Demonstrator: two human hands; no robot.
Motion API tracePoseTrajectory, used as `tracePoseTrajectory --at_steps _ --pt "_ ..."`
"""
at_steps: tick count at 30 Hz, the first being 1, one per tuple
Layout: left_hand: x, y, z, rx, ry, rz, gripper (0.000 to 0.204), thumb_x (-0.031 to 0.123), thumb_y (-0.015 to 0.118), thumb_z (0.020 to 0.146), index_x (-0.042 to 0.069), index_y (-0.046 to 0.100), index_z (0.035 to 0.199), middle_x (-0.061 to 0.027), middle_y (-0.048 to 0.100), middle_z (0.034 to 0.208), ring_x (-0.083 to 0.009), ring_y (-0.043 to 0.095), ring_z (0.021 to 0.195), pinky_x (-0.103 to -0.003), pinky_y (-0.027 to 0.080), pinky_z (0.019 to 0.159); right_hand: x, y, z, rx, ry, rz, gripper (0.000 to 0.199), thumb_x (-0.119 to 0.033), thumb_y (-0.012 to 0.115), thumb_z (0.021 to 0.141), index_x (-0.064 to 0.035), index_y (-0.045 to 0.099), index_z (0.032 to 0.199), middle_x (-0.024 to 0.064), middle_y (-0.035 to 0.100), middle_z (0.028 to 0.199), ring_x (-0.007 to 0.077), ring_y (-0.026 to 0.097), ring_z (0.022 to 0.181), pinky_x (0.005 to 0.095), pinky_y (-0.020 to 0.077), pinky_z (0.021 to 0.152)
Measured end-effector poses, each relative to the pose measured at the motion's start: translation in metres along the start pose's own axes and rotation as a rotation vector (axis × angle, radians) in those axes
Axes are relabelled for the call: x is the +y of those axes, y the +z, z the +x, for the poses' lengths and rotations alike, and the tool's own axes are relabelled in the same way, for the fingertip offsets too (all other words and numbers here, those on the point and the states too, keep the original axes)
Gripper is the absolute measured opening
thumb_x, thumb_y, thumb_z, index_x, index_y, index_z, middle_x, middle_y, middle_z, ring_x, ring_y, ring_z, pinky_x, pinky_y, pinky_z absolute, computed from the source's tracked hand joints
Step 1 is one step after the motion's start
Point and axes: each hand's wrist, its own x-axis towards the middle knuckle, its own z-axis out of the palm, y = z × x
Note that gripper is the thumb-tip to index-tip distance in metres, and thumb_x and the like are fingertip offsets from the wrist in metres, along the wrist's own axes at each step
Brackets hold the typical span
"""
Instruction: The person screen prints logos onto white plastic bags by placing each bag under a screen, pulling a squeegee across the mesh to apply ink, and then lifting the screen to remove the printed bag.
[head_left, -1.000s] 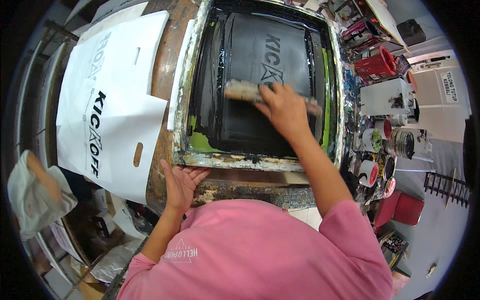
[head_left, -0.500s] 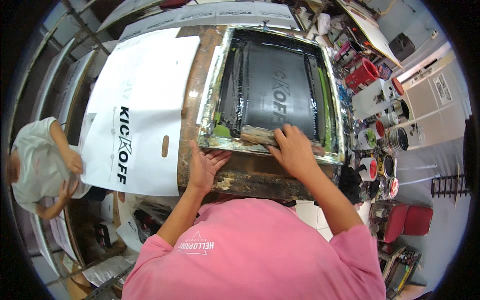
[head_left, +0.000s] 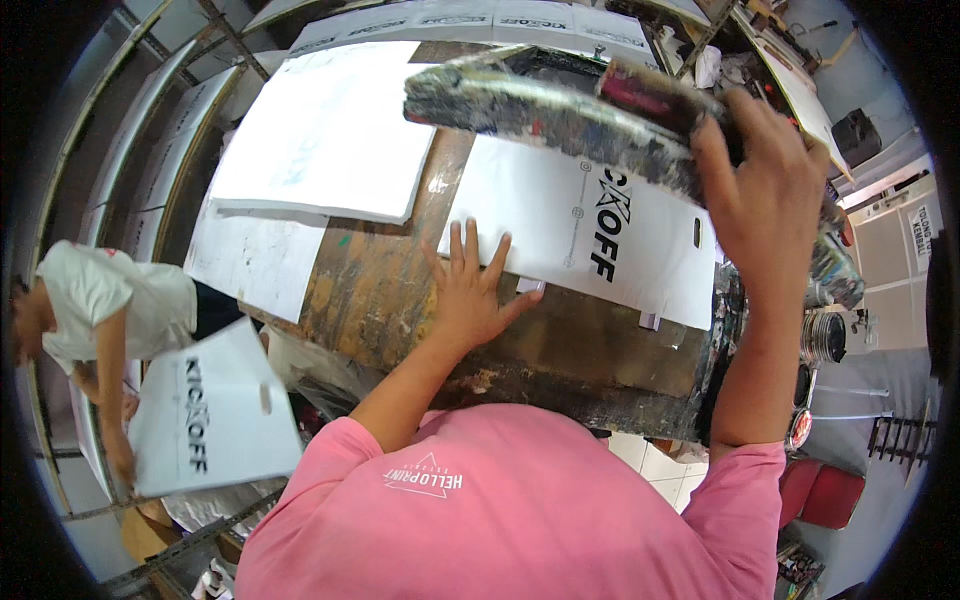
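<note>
My right hand grips the near edge of a paint-crusted screen printing frame, tilted up off the table. A squeegee with a reddish-brown handle sits at the frame's edge beside my fingers; whether they also hold it, I cannot tell. Under the raised frame lies a white bag with black print and a cut-out handle slot. My left hand is open, fingers spread, at the bag's near left corner. Small pale tabs show along the bag's near edge.
A stack of white bags covers the left of the stained wooden table. On the left, a co-worker holds a printed white bag. Shelves flank that side. Paint cans and a red chair stand right.
The frame has swung up from flat, uncovering the printed bag. My right hand rose with it; my left moved right onto the bag's corner. The printed bag left the stack; the co-worker now holds one.
</note>
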Motion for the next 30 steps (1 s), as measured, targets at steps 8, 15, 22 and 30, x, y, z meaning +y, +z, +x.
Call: tracePoseTrajectory --at_steps 8,15,22,30 --pt "0.022 -0.004 0.03 -0.155 -0.095 -0.02 0.119 0.086 0.043 0.082 -0.008 0.029 0.154 -0.0263 0.018 0.164 -0.0424 0.003 0.154 -0.077 -0.014 0.109 0.044 0.002 0.045 -0.144 0.1 0.153 0.049 -0.046 0.052 0.1 -0.0051 0.068 0.121 0.0226 0.07 0.091 0.0363 0.068 0.076 0.0382 0.0512 0.077" --pt "0.019 0.01 0.019 -0.053 -0.096 -0.082 0.112 0.079 0.047 0.087 -0.013 0.035 0.149 -0.0254 0.032 0.159 -0.0433 0.01 0.154 -0.079 -0.012 0.107 0.051 0.001 0.065 -0.119 0.174 0.272 0.049 -0.046 0.052 0.101 -0.0045 0.068 0.12 0.0228 0.069 0.091 0.0358 0.068 0.075 0.0379 0.0512 0.076" --pt "0.042 -0.063 0.11 0.21 0.052 -0.478 0.072 0.043 0.069 0.091 -0.013 0.054 0.133 -0.0254 0.056 0.14 -0.0419 0.04 0.142 -0.069 0.005 0.117 0.056 0.002 0.077 -0.055 0.162 0.254 0.049 -0.047 0.052 0.101 -0.004 0.068 0.119 0.0229 0.069 0.091 0.0353 0.068 0.074 0.0377 0.0513 0.075" --pt "-0.013 -0.082 0.061 0.411 -0.305 -0.739 0.047 0.015 0.069 0.093 0.002 0.06 0.137 -0.0232 0.056 0.143 -0.0347 0.05 0.137 -0.046 0.021 0.122 0.032 -0.003 0.057 -0.122 0.062 0.217 0.042 -0.04 0.055 0.099 -0.0019 0.07 0.107 0.0226 0.07 0.092 0.038 0.065 0.079 0.0408 0.0498 0.077"
